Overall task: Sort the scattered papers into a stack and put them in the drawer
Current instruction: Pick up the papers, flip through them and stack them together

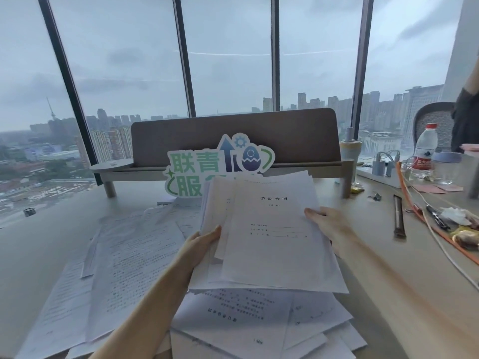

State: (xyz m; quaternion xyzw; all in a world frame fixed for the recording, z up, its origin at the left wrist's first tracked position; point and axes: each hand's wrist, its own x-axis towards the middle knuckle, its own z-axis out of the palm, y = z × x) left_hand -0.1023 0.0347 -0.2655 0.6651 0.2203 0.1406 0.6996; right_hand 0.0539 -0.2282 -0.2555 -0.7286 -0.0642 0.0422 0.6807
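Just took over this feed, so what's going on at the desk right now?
A person holds a loose bundle of white printed sheets above the pale wooden desk, left hand and right hand each with a grip on one side edge. More white papers lie scattered underneath. No drawer is in view.

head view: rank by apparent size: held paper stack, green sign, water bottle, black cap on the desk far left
1. held paper stack, nearest the camera, so inflated
2. green sign, partly hidden
3. water bottle
4. black cap
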